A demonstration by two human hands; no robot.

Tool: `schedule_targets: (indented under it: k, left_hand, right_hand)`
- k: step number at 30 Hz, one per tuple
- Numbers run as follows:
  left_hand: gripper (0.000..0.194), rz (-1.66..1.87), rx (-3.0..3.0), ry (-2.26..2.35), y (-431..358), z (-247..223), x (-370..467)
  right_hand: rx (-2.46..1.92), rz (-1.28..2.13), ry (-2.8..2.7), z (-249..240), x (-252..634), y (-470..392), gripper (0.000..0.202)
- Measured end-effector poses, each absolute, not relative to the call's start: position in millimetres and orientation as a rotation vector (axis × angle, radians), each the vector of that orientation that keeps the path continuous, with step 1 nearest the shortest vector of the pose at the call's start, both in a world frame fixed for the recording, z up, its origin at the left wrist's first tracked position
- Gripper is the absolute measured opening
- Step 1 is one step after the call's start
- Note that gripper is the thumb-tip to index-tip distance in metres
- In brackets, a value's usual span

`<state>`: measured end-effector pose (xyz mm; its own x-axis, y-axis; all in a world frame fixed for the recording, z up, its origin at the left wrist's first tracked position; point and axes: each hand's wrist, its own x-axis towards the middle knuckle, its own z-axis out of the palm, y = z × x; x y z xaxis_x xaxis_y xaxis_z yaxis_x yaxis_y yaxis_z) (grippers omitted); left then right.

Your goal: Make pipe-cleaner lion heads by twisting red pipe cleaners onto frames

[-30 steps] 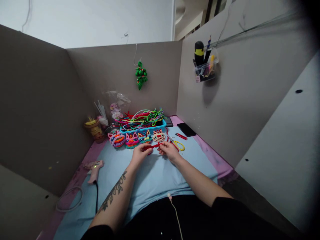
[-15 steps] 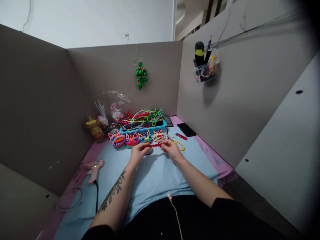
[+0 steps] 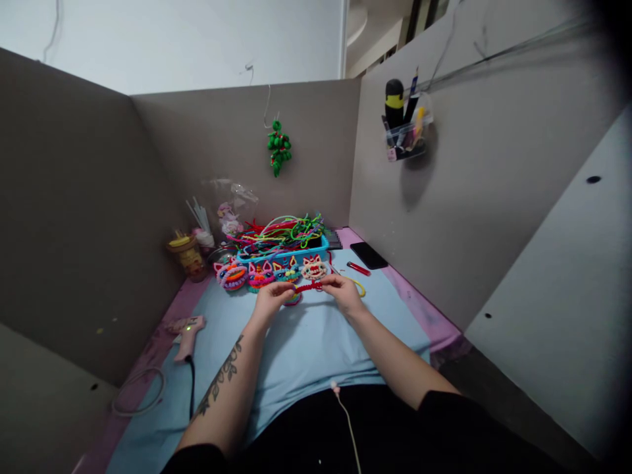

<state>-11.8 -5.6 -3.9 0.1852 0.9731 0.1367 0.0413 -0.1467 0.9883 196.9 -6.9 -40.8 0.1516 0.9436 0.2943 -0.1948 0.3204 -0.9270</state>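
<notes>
A short red braided strip (image 3: pixel 309 287) is stretched between my two hands above the blue cloth. My left hand (image 3: pixel 272 300) pinches its left end, and my right hand (image 3: pixel 342 293) pinches its right end. Just behind the hands stand several colourful knitted animal-like pieces, among them a pink one (image 3: pixel 260 275), a teal one (image 3: pixel 287 270) and a cream one (image 3: pixel 314 268). Below the strip, beside my left fingers, a round multicoloured piece (image 3: pixel 293 299) shows in part. Yellow-handled scissors (image 3: pixel 362 288) lie partly behind my right hand.
A blue basket (image 3: pixel 281 255) of coloured cords stands at the back. A pink glue gun (image 3: pixel 187 337) with a black cable lies at the left. On the right are a red cutter (image 3: pixel 358 268) and a black phone (image 3: pixel 368 255). Grey partitions surround the table.
My left hand has shifted slightly left, and more of the red strip shows between the hands. My right hand has moved up a little and covers more of the scissors.
</notes>
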Motion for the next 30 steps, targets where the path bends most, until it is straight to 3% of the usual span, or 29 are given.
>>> schedule_targets:
  k: [5, 19, 25, 30]
  left_hand:
    - [0.042, 1.115, 1.506, 1.091, -11.0, -3.3, -5.4]
    - [0.025, 1.250, 1.639, 1.093, -9.8, -6.0, -3.9]
    - [0.025, 1.354, 1.498, 1.174, 3.9, -17.0, -11.0]
    - [0.031, 1.277, 1.440, 1.163, 7.5, -23.2, -9.2]
  right_hand:
    - [-0.857, 1.035, -1.025, -41.2, 195.9, -6.0, 0.019]
    - [-0.893, 1.063, -1.054, -39.4, 191.0, -9.4, 0.018]
    - [-0.900, 0.649, -1.257, -33.2, 192.4, -16.9, 0.005]
    - [-0.847, 0.411, -1.502, -27.5, 189.4, -26.3, 0.013]
